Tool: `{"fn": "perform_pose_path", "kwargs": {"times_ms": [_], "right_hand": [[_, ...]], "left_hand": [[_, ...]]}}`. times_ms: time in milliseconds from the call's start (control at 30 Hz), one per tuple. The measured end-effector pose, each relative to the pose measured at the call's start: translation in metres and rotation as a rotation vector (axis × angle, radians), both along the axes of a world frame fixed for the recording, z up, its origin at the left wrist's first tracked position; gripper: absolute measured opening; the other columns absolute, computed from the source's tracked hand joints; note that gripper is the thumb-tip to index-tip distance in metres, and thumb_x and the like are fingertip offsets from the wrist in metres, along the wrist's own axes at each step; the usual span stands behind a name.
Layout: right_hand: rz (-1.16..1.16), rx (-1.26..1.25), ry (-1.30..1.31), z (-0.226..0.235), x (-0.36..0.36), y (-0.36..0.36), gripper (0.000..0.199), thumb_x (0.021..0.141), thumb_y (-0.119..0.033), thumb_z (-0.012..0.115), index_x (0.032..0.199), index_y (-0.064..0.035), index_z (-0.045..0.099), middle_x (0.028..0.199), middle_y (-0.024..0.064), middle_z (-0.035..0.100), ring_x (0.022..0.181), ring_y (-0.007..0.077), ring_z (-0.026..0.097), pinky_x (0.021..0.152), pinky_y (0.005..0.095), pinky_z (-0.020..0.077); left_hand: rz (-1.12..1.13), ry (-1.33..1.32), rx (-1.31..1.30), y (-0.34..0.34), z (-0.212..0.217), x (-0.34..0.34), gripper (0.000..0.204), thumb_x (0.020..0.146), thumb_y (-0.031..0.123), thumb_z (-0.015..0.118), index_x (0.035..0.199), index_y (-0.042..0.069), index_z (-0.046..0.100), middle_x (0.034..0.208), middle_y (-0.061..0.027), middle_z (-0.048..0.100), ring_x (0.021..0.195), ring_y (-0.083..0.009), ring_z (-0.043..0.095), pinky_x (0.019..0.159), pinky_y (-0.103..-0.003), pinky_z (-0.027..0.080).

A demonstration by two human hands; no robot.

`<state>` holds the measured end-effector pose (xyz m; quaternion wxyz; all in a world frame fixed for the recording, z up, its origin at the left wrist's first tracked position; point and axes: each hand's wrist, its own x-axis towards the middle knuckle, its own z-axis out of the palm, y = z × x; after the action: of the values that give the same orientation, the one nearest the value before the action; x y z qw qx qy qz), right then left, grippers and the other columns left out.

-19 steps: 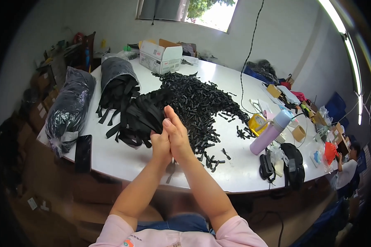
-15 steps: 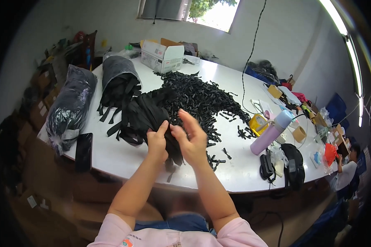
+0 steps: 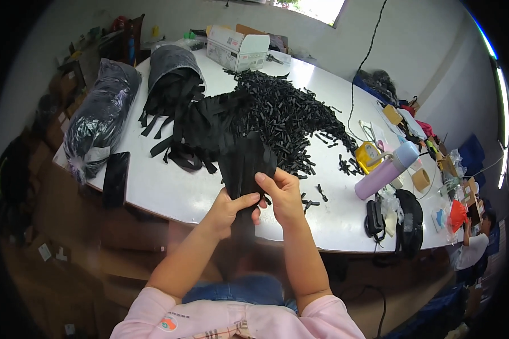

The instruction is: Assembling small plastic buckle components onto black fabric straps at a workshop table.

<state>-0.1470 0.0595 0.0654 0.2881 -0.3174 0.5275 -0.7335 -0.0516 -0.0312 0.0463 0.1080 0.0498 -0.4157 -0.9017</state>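
Both hands are closed on a bundle of flat black fabric straps [image 3: 244,161] at the table's near edge. My left hand [image 3: 225,210] grips its lower end with the thumb across the front. My right hand [image 3: 284,195] holds the right side, thumb on top. The bundle fans out upward, and its tail hangs below my hands. Behind it lies a looser heap of black straps [image 3: 201,121], spilling from an open plastic bag [image 3: 172,59]. A wide pile of small black pieces [image 3: 300,110], seemingly short straps with clips, spreads behind my right hand.
On the white table [image 3: 169,189] stand a filled plastic bag [image 3: 102,118], a phone [image 3: 116,178] and a carton [image 3: 237,48]. To the right are a lilac bottle [image 3: 382,175], a yellow tape measure [image 3: 367,155] and a black pouch [image 3: 408,223]. Another person [image 3: 472,248] sits far right.
My right hand, previously spread and blurred beside the straps, has closed on them. The bundle is drawn nearer and held more upright, apart from the heap. The view has tilted down.
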Motion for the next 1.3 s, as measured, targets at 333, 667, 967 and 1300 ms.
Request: {"fn": "perform_pose_path", "kwargs": {"times_ms": [333,667,967,1300], "right_hand": [[-0.324,-0.350,-0.088,0.026,-0.008,0.039,0.021,0.083,-0.013,0.049,0.089,0.0052,0.056,0.069,0.0100,0.058,0.051,0.0091,0.050,0.039,0.0175,0.0378],[-0.114,0.218,1.153,-0.004,0.027,0.030,0.026,0.077,-0.011,0.052,0.101,-0.0025,0.058,0.123,0.0164,0.037,0.108,0.0284,0.034,0.090,0.0359,0.0271],[0.076,-0.110,-0.141,-0.040,0.024,0.037,0.065,0.080,-0.004,0.050,0.131,-0.0005,0.010,0.121,0.0205,0.038,0.101,0.0186,0.046,0.086,0.0280,0.0372],[-0.112,-0.031,-0.136,-0.057,0.034,0.034,0.037,0.085,-0.017,0.043,0.117,0.0015,0.040,0.102,0.0133,0.053,0.073,0.0160,0.056,0.062,0.0238,0.0478]], "left_hand": [[-0.008,-0.072,0.051,0.002,-0.021,0.015,0.022,0.078,0.011,0.054,0.096,0.000,0.048,0.067,-0.0059,0.053,0.049,-0.0099,0.048,0.046,-0.024,0.043],[-0.067,0.083,0.073,0.012,-0.025,0.017,0.043,0.074,0.029,0.062,0.104,0.003,0.046,0.074,-0.0034,0.051,0.059,-0.0105,0.051,0.055,-0.024,0.045],[-0.294,-0.070,0.140,0.030,-0.046,0.045,0.046,0.068,0.010,0.065,0.107,-0.001,0.042,0.079,-0.0102,0.054,0.067,-0.0195,0.057,0.065,-0.034,0.049],[-0.316,-0.202,0.316,0.036,-0.071,0.063,0.039,0.070,0.005,0.055,0.106,-0.004,0.042,0.076,-0.0145,0.055,0.068,-0.0249,0.058,0.069,-0.037,0.047]]}}
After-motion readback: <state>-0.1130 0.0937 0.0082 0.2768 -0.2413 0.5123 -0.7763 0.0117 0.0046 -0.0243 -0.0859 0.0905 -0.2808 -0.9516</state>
